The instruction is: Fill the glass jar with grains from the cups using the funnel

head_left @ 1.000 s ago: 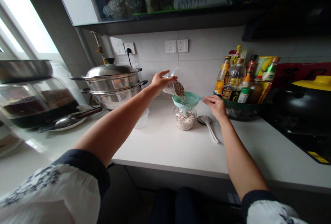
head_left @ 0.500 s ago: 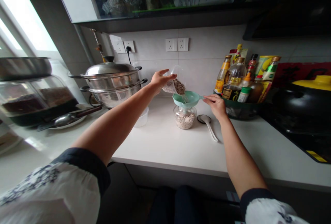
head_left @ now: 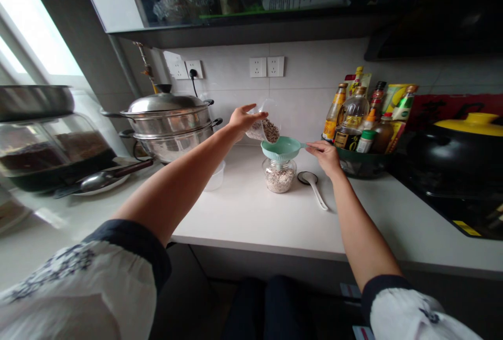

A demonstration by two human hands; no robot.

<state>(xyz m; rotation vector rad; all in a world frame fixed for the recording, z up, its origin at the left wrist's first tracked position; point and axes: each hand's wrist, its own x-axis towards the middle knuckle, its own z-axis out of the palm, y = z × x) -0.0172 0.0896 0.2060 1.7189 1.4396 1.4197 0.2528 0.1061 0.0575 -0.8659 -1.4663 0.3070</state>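
My left hand (head_left: 244, 120) is closed round a clear plastic container (head_left: 268, 107), tilted toward the right. Brown and pale grains or flakes (head_left: 271, 130) lie at its lower lip, just above the funnel. With its fingers pinched, my right hand (head_left: 325, 156) holds the handle of a mint-green funnel (head_left: 281, 150). The funnel rests in the mouth of a round glass jar (head_left: 279, 178), partly filled with the same pale, speckled stuff. Right of the jar, a white spoon (head_left: 317, 192) lies with its bowl on a dark-rimmed round lid (head_left: 302, 176).
A clear tub (head_left: 215, 177) stands behind my left forearm. At left are a steel steamer pot (head_left: 168, 120) and a ladle (head_left: 98, 180) on a plate. Sauce bottles (head_left: 336, 112) fill a dark basin (head_left: 363, 164) at right, beside a black pot (head_left: 456, 151) with a yellow lid.
Half a second ago a thin stream of grains fell from the container into the funnel; now no stream shows. Both hands keep their hold. The view has shifted slightly.
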